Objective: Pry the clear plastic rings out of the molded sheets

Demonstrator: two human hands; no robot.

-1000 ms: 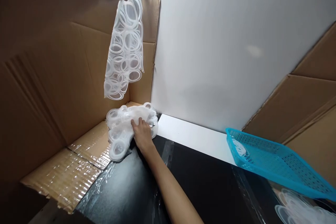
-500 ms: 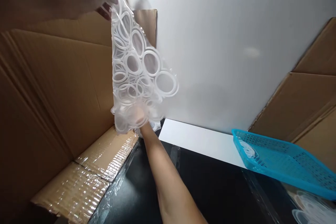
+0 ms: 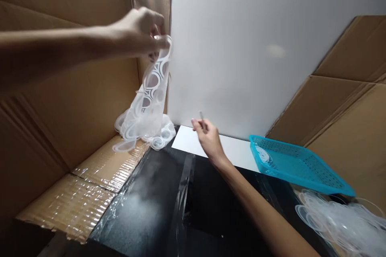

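My left hand point(image 3: 141, 32) is raised at the upper left, its fingers pinched on the top of a translucent sheet of joined white rings point(image 3: 147, 100). The sheet hangs down and its lower end rests on a crumpled pile of the same rings point(image 3: 161, 130) at the cardboard's edge. My right hand point(image 3: 208, 138) hovers over the black table point(image 3: 229, 204), just right of that pile, fingers closed on a small thin pale object that sticks up between them; I cannot make out what it is.
A large cardboard wall and taped flap point(image 3: 75, 184) fill the left. A white board point(image 3: 235, 150) lies at the table's back. A blue perforated basket point(image 3: 298, 164) sits tilted at the right, with more loose rings point(image 3: 337, 221) below it and cardboard panels point(image 3: 350, 100) behind.
My left hand has come down and lowered the ring sheet onto the pile. My right hand has left the pile and moved right, now holding a small thin piece. The view has shifted left.
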